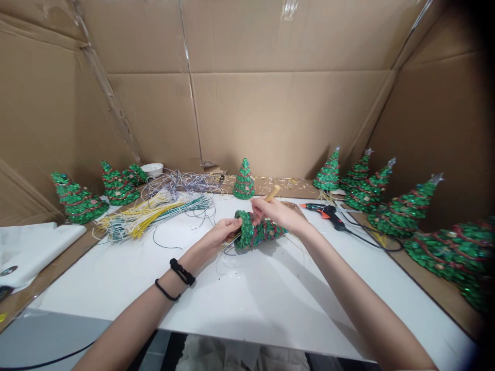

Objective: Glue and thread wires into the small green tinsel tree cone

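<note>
A small green sequin tree (258,230) with red bands lies on its side over the white table (247,288), held between both hands. My left hand (224,231) pinches its wide base end, fingers closed on it. My right hand (275,212) is closed over the tree's upper side and also grips a wooden-handled tool (273,192) that sticks up behind the fingers. Two black bands circle my left wrist (178,278).
Finished sequin trees stand at the left (77,198), back centre (244,180) and along the right (402,208). A bundle of yellow, green and white wires (154,211) lies at the back left, by a white bowl (152,169). A glue gun (327,211) with black cord lies right. Cardboard walls surround.
</note>
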`<state>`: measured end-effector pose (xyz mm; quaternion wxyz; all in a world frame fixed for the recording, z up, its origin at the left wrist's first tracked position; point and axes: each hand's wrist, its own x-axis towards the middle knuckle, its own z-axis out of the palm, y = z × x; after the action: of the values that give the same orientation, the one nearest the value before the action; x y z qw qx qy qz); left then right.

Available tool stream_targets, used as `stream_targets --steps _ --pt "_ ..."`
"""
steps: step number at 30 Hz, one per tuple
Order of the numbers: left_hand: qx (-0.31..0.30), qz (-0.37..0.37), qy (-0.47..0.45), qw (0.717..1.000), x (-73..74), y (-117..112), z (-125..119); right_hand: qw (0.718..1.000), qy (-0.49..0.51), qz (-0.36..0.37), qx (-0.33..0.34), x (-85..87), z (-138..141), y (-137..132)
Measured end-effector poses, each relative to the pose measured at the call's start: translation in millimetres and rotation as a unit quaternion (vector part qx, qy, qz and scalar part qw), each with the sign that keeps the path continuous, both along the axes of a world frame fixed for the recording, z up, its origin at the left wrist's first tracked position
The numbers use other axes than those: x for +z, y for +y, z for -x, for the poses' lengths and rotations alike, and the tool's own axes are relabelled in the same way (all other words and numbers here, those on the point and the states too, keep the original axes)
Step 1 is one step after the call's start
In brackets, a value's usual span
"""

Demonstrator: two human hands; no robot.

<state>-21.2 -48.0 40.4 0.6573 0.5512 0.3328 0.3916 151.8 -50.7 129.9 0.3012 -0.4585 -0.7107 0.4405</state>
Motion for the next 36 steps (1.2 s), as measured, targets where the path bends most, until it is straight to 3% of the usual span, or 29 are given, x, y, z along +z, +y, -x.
stream_targets --steps 14,36 --pt "0.012 -0.022 0.014 1.000 2.2 -1.8 0.7 1.000 -0.012 -0.017 -0.010 1.4 2.5 -3.0" --pt "0.040 0.005 0.002 0.999 3.6 -4.3 -0.8 1.000 -0.017 -0.023 -0.004 2.5 4.5 -3.8"
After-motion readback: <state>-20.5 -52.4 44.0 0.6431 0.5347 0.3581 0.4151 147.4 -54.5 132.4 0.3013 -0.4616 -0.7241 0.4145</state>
